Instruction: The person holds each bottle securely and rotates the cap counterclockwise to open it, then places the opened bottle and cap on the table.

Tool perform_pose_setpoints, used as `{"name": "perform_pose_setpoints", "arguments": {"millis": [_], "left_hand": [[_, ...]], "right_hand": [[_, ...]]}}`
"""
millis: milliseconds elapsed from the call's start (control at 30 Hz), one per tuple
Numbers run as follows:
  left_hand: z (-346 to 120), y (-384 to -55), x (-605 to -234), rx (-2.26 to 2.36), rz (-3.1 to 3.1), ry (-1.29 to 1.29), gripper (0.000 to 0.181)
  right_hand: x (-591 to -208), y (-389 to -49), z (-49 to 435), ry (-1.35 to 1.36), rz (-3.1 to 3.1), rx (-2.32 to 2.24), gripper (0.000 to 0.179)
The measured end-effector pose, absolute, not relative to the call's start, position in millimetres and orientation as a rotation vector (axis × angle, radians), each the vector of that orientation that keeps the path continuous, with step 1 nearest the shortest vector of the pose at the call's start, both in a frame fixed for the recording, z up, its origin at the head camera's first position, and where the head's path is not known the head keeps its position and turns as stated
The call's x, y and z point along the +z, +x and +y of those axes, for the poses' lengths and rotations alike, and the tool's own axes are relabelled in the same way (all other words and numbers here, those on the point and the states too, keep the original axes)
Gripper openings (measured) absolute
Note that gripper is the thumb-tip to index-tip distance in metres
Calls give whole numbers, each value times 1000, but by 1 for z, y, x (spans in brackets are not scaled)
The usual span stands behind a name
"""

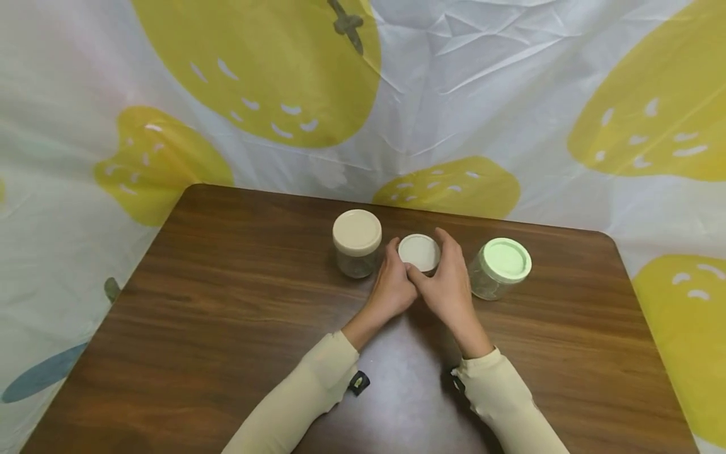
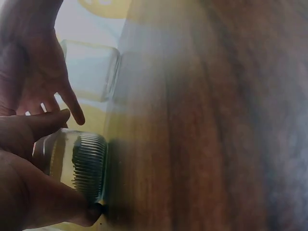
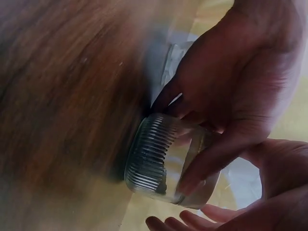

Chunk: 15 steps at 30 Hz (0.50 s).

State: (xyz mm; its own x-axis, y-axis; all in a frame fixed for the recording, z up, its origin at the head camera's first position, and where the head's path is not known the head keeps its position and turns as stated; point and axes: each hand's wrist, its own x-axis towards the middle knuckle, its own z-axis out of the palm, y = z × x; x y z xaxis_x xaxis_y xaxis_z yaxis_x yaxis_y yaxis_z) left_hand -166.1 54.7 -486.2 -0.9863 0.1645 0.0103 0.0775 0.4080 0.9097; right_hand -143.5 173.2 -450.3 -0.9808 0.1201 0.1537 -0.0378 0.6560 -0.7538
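Between my hands stands a small clear jar with a ribbed lower part and a whitish lid. My left hand grips it, thumb across its near side and a finger down the left side in the left wrist view. My right hand reaches around the right side of the lid with fingers extended; the thumb comes over the near edge of the lid. In the right wrist view the fingers of that hand are straight and spread beside the jar.
A clear jar with a beige lid stands just left of my left hand. Another clear jar with a pale green lid stands right of my right hand. The brown wooden table ends at a lemon-print cloth behind.
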Motion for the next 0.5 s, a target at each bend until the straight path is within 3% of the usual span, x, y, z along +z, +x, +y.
{"name": "perform_pose_setpoints", "arguments": {"millis": [500], "left_hand": [[59,-166,-499,1615,2686,324,66]], "right_hand": [[-453,-139,178,-48,-2665,1232,84]]}}
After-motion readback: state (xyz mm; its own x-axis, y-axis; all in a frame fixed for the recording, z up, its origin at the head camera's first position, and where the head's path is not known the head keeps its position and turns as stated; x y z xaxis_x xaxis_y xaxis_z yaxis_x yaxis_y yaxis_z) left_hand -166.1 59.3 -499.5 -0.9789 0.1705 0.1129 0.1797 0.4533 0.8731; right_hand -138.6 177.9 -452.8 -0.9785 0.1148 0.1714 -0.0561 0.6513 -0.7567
